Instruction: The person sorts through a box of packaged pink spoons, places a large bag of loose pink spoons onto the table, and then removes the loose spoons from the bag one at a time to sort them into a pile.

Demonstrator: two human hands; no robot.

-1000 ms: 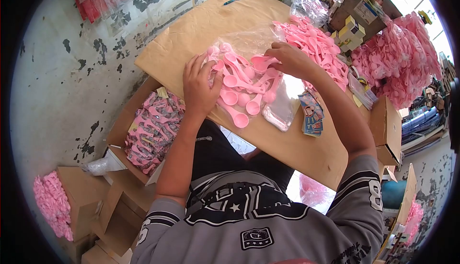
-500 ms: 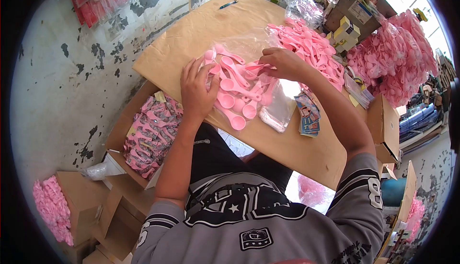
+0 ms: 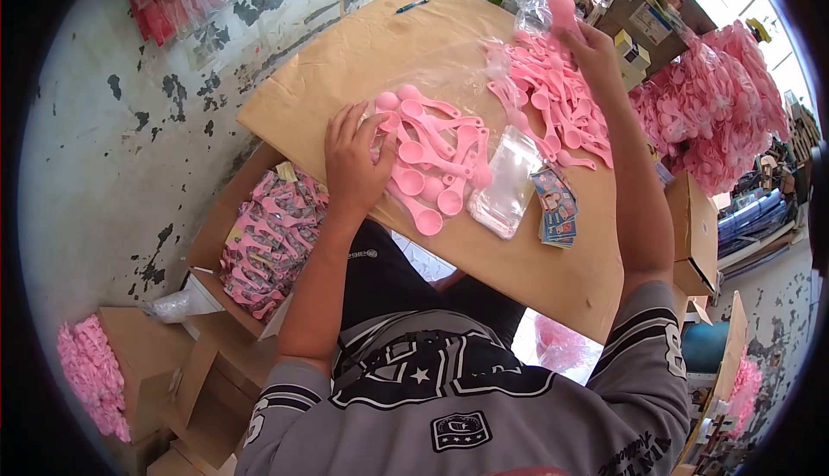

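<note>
My left hand (image 3: 356, 158) lies with fingers apart on the left edge of a small group of pink measuring spoons (image 3: 411, 153), which rests on clear plastic. At the far right of the table, my right hand (image 3: 596, 54) grips a single pink scoop (image 3: 563, 13) by its handle, bowl upward. Below that hand spreads a larger heap of pink spoons (image 3: 566, 100). Between the two groups is a stack of clear plastic bags (image 3: 503, 195), and a fanned stack of printed cards (image 3: 555, 208) sits beside it.
A blue pen (image 3: 412, 6) lies on the table (image 3: 319, 74) at the back. On the lower left stands a cardboard box (image 3: 216, 243) full of bagged pink spoons. Large bundles of pink spoons (image 3: 708, 104) rise on the right, above another carton (image 3: 691, 225).
My right hand has moved from the small group up and right to the far heap, where it now holds up a scoop. Some heap spoons have shifted toward me. My left hand stays put.
</note>
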